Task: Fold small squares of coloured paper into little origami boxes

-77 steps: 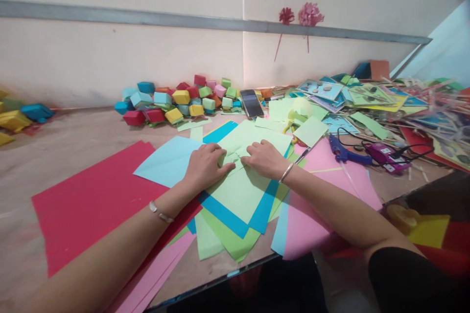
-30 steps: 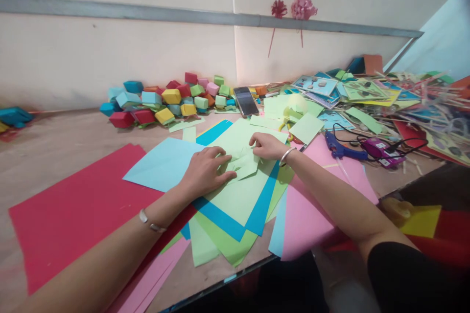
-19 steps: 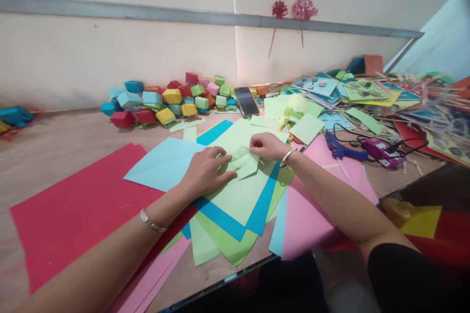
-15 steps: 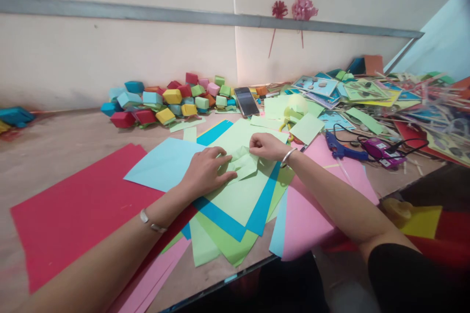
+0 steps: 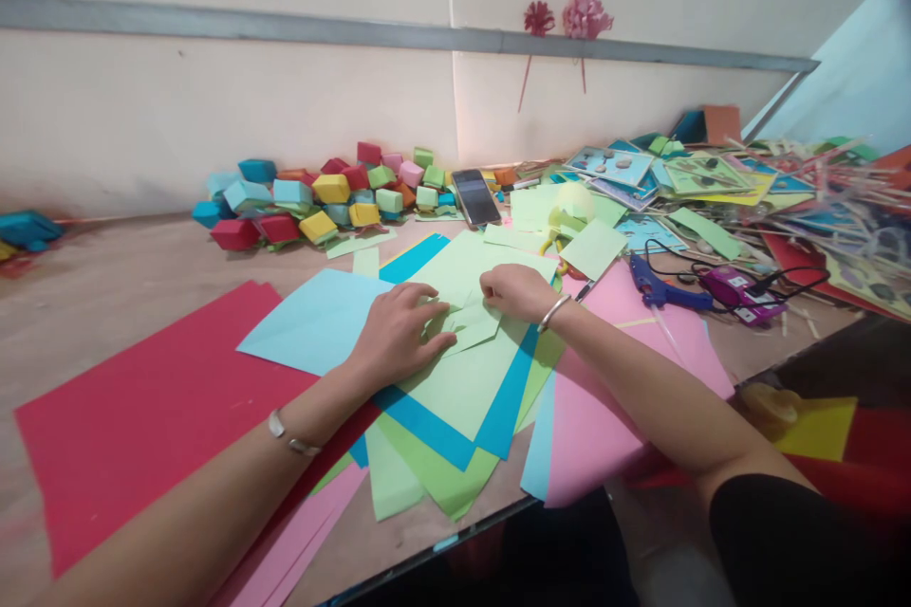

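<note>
A small piece of green paper point(image 5: 475, 332) lies between the two hands, on top of a larger pale green sheet point(image 5: 455, 403) near the middle of the desk point(image 5: 106, 280). Creases and overlapping flaps show on it, so some folding appears to be done; it lies low and has no raised, boxy shape. How many folds remain cannot be told, since fingers cover its left part. Behind it, a heap of coloured paper boxes point(image 5: 331, 188) sits against the wall point(image 5: 285, 95), already shaped, while blue paper point(image 5: 431, 427) under the pale sheet and a red sheet point(image 5: 157, 408) to the left lie flat

The left hand point(image 5: 399, 330) is palm down, fingers loosely spread and pointing right, its thumb and fingertips resting at the paper's left side; it presses rather than grips. The left forearm point(image 5: 192, 503) slants in from the lower left, with a bracelet point(image 5: 276, 423) near the wrist. The right hand point(image 5: 518, 292) is curled, knuckles up, its fingertips tucked at the paper's upper right; whether they pinch the edge is hidden. The right forearm point(image 5: 633, 389) reaches in from a black sleeve point(image 5: 783, 541) and passes over a pink sheet point(image 5: 604, 436)
</note>
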`<state>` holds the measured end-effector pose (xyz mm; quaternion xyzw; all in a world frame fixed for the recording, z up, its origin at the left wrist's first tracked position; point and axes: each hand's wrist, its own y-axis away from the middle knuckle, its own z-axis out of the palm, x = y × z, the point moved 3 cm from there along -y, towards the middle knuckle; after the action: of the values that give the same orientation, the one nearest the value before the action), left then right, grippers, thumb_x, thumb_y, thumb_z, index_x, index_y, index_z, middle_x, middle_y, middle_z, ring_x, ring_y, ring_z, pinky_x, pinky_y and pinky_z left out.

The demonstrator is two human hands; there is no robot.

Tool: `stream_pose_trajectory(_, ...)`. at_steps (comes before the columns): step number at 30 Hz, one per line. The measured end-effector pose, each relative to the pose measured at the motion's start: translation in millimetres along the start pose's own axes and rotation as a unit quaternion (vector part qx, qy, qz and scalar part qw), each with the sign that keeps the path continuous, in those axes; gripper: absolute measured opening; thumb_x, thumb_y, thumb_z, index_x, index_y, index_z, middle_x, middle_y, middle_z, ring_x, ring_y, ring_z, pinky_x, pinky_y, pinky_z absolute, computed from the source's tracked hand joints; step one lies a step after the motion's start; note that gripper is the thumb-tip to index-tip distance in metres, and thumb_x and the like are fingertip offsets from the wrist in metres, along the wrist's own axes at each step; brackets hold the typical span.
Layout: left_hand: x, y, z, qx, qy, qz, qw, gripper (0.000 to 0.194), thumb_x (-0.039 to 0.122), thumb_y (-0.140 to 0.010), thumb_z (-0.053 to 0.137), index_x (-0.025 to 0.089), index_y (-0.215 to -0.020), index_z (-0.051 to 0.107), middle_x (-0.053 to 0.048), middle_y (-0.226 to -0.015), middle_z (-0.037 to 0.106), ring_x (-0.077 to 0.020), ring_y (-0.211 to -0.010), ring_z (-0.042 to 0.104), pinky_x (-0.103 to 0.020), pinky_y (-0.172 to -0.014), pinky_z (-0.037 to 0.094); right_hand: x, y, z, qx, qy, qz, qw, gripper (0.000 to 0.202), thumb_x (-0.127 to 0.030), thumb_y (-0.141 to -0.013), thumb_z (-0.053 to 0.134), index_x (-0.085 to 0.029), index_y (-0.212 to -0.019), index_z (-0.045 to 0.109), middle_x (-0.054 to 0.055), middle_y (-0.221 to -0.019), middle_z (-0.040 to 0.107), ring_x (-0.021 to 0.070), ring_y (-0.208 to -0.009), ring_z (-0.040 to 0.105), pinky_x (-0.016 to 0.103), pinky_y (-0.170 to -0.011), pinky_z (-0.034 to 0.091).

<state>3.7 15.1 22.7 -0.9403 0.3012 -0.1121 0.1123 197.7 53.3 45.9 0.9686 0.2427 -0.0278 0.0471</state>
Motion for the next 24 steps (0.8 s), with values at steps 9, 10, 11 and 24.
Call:
stream_pose_trajectory(9, -1.4, 1.6, -1.7, 0.050, -0.002, 0.019, 0.999, 0.025, 0.031, -0.092, 0.051, 0.022, -0.097, 0.073, -0.012, -0.120, 0.066, -0.0308, -0.117, 0.056, -0.047, -0.096, 0.043, -24.7, 6.3, 3.0, -0.017, 0.088, -0.133, 0.987, 0.021, -0.015, -0.098, 0.049, -0.014, -0.111, 0.065, 0.011, -0.107, 0.062, 0.0199, -0.095, 0.054, 0.028, -0.064, 0.031)
stream_pose_trajectory(10, -2.0, 1.3, -0.1, 0.045, -0.004, 0.021, 0.999, 0.025, 0.028, -0.092, 0.049, 0.022, -0.099, 0.072, -0.012, -0.119, 0.067, -0.0305, -0.115, 0.056, -0.047, -0.094, 0.044, -24.5, 6.4, 2.6, -0.021, 0.085, -0.132, 0.987, 0.020, -0.014, -0.097, 0.049, -0.014, -0.111, 0.064, 0.011, -0.108, 0.062, 0.0198, -0.095, 0.054, 0.028, -0.064, 0.031)
stream_pose_trajectory(11, -2.5, 1.0, 1.2, 0.042, -0.005, 0.023, 0.999, 0.026, 0.024, -0.091, 0.048, 0.022, -0.100, 0.072, -0.012, -0.117, 0.067, -0.0303, -0.114, 0.057, -0.046, -0.092, 0.044, -24.2, 6.3, 2.3, -0.024, 0.083, -0.132, 0.987, 0.020, -0.013, -0.097, 0.049, -0.013, -0.111, 0.064, 0.011, -0.109, 0.061, 0.0196, -0.095, 0.054, 0.028, -0.064, 0.031)
stream_pose_trajectory(24, -11.8, -1.4, -12.2, 0.111, 0.140, -0.005, 0.984, 0.035, 0.030, -0.092, 0.041, 0.021, -0.073, 0.069, -0.004, -0.074, 0.072, -0.0209, -0.077, 0.062, -0.036, -0.077, 0.042, -20.0, 3.6, 7.6, 0.002, 0.069, -0.131, 0.989, 0.019, -0.012, -0.094, 0.051, -0.014, -0.108, 0.063, 0.010, -0.106, 0.060, 0.0190, -0.092, 0.053, 0.028, -0.063, 0.029)
